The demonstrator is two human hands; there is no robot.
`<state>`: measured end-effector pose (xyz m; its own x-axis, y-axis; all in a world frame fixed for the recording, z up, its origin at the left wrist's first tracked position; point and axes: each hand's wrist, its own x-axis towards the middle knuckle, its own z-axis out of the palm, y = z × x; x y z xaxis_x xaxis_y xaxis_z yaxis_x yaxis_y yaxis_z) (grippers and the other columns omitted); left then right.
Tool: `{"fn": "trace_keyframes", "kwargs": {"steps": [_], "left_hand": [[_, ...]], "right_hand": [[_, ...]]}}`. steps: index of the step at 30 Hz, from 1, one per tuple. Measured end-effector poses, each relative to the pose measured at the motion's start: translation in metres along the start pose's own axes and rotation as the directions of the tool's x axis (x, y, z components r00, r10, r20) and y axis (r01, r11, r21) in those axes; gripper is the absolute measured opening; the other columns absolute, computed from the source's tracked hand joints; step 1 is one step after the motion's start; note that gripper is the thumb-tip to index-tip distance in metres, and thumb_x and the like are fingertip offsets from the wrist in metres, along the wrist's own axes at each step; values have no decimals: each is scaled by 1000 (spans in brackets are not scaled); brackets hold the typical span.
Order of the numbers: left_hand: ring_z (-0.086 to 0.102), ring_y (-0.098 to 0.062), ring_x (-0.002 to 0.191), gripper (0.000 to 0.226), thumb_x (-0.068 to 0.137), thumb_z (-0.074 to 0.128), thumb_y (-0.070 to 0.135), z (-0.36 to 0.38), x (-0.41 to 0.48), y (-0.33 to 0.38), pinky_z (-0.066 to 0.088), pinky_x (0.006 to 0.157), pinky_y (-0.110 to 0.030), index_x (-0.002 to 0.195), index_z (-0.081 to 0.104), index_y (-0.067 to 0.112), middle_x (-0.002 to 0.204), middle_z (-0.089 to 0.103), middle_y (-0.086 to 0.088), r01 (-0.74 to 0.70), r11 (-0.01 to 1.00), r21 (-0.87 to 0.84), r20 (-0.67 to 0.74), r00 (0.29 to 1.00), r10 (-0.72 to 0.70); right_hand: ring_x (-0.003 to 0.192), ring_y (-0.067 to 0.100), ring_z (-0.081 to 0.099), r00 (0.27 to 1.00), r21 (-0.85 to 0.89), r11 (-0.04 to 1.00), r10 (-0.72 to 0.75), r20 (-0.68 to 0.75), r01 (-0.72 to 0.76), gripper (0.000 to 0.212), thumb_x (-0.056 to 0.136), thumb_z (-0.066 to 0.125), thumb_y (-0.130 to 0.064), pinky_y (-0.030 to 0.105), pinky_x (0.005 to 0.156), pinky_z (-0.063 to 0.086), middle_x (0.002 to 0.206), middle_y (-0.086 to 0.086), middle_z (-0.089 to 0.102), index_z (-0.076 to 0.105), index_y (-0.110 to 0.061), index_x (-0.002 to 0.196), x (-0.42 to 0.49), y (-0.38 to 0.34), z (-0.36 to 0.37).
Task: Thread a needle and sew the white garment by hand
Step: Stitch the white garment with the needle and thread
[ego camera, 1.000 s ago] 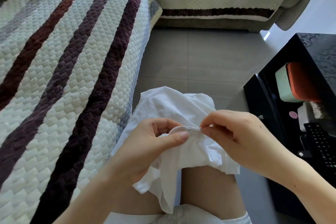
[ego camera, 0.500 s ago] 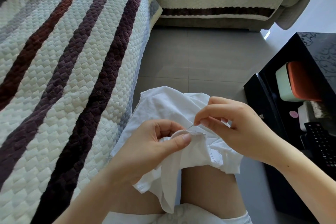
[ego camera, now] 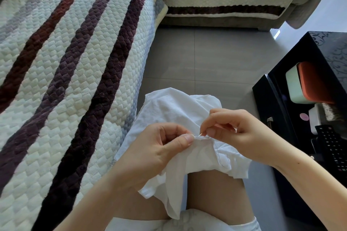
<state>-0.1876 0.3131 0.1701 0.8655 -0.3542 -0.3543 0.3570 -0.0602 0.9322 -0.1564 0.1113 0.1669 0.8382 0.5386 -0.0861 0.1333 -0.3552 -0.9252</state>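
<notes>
The thin white cotton garment point(ego camera: 176, 112) drapes over the person's bare knees, one corner hanging nearest. The left hand point(ego camera: 155, 154) pinches its folded hem between thumb and curled forefinger. Just right of it, the right hand point(ego camera: 236, 133) pinches a thin steel needle point(ego camera: 202, 133), tip at the hem. A stitch seems to be in hand: next the tip likely needs pushing through the fold and drawing out. The thread is too fine to see. The glossy black table point(ego camera: 317, 56) stands close on the right and the quilted striped sofa cover point(ego camera: 75, 65) on the left; the grey tiled floor point(ego camera: 206, 58) beyond leaves pulling room.
</notes>
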Motion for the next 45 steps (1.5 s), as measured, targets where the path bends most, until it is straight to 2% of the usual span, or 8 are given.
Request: {"fn": "trace_keyframes", "kwargs": {"steps": [8,14,17,21,26,31,38,45], "left_hand": [[54,-18,68,27,67,64,51,-1,1,-3,37,66,-44,76,73,27,71,65,1,-33,999,13,28,999,32],[53,-17,67,13,72,69,41,0,0,0,35,66,-41,74,74,29,69,64,3,-59,998,-28,-5,998,59],[51,-24,71,24,66,68,48,0,0,-1,36,68,-44,77,75,27,72,65,-1,-69,996,-52,-8,998,68],[54,-19,71,18,68,72,43,-1,0,-2,38,69,-41,76,75,28,70,65,4,-71,997,-21,-9,997,71],[61,-1,69,10,72,66,28,-3,-3,1,47,64,-12,76,76,28,69,68,9,-73,997,-6,10,997,74],[59,1,68,9,76,64,27,-4,-4,2,44,62,-10,79,72,27,69,66,11,-135,987,90,43,990,132],[62,0,71,15,77,65,40,-6,-4,-1,45,66,-11,84,68,28,74,67,12,-247,934,260,45,969,244],[61,-2,69,21,74,61,46,-7,-4,-2,46,63,-12,81,67,27,72,67,9,-229,932,282,19,972,233]], "right_hand": [[68,0,51,995,231,970,50,90,-70,18,85,55,-8,12,67,39,68,-16,58,68,-18,78,1,0,3],[74,9,54,989,351,929,75,128,-116,19,86,55,-10,19,71,44,75,-8,63,71,-20,81,-1,3,6],[72,9,57,993,324,942,61,97,-90,8,87,57,-13,19,71,46,76,-10,62,64,-14,84,-2,6,4],[70,13,63,1000,214,976,27,1,-26,8,84,60,-8,24,73,50,73,3,64,64,-14,80,-3,8,-1],[70,20,63,993,156,988,28,-115,-10,7,80,63,-13,41,77,49,70,8,66,67,-18,78,-6,7,-14],[72,35,57,993,106,994,12,-118,0,10,81,62,-15,54,75,43,68,6,66,66,-22,77,-3,2,-10],[70,31,56,995,82,996,46,-90,-39,11,81,59,-15,49,71,42,66,3,66,64,-22,76,-2,3,-3],[68,23,59,997,97,994,56,-59,-50,12,80,59,-12,37,72,44,65,6,65,64,-21,75,-3,2,-4]]}}
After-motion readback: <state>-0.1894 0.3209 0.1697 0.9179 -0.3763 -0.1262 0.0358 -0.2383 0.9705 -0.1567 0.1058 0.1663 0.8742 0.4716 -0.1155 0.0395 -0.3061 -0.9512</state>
